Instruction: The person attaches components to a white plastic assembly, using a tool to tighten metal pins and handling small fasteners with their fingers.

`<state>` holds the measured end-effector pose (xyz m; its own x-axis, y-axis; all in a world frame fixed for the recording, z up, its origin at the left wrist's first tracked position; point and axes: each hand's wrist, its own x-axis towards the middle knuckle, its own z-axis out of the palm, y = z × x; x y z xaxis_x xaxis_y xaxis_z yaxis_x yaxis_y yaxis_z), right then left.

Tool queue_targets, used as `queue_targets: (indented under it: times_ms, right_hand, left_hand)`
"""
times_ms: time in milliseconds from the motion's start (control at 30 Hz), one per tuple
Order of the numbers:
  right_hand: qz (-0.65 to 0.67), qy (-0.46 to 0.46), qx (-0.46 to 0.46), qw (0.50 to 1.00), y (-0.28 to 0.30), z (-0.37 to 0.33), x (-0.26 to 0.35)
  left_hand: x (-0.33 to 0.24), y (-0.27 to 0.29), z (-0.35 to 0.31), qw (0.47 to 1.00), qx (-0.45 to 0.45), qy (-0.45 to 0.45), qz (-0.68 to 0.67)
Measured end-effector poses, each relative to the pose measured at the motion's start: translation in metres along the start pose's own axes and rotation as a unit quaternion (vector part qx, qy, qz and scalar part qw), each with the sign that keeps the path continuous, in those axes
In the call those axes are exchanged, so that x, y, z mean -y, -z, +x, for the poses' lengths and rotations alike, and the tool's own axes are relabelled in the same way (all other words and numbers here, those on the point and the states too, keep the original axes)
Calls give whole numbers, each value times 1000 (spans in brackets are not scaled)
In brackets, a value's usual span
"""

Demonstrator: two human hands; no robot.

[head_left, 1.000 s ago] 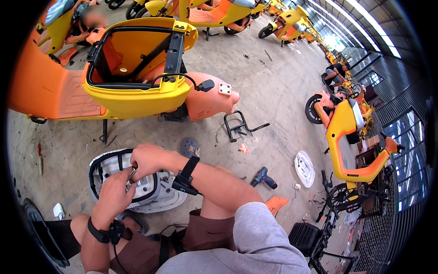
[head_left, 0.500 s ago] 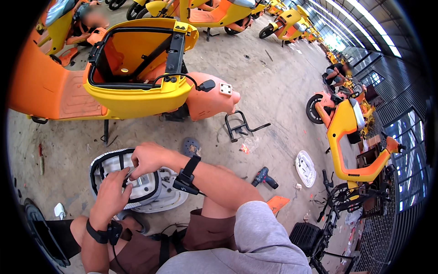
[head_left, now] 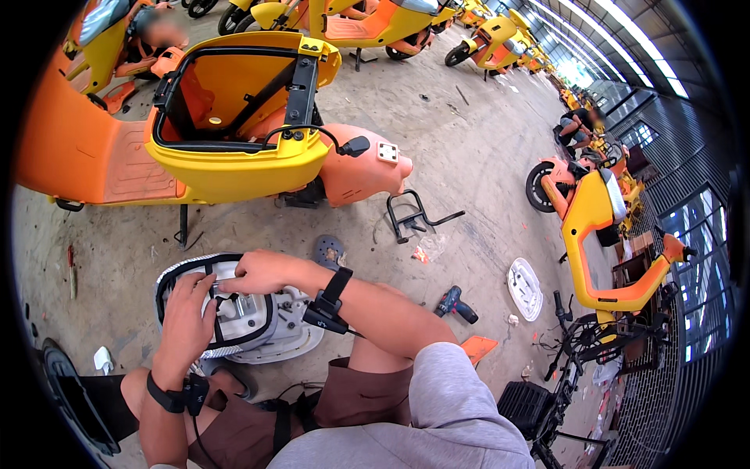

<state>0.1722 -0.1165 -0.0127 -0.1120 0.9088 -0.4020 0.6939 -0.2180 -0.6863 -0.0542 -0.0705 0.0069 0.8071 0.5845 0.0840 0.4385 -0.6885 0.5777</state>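
Note:
A scooter seat (head_left: 301, 344) lies with its white underside up on the floor in front of me; a black seal (head_left: 272, 319) runs round its hollow. My left hand (head_left: 189, 309) rests over the left part of the hollow, fingers stretched out and thumb apart. Facing it from the right, my right hand (head_left: 269, 273) has its fingers bent in toward a small metal piece by the left fingertips. Whatever the right fingers hold is too small and hidden to make out. Dark straps sit on both wrists.
Beyond the seat stands a yellow and orange scooter (head_left: 242, 176) with an open bin. A power drill (head_left: 456, 305), a black bent-tube frame (head_left: 410, 219) and a white oval panel (head_left: 524, 289) lie to the right. A screwdriver (head_left: 72, 271) lies left. Another person (head_left: 576, 129) crouches far right.
My hands have moved slightly apart. The left fingers have straightened from a pinch, and the right hand has shifted a little down and right. The seat stays put.

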Motion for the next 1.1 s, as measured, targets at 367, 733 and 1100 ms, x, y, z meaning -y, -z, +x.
queue_targets:
  times_ms: [367,733,1100]
  right_hand:
    - [2,90,0,996,1,1,6]
    - [100,50,-55,992,-14,-1,-5]
    - [150,-14,-101,983,-35,-7,0]
  left_hand:
    - [-3,6,-4,999,-26,11,-41]
    - [3,2,2,989,-140,-4,-38]
    - [1,-14,3,997,-70,11,-5]
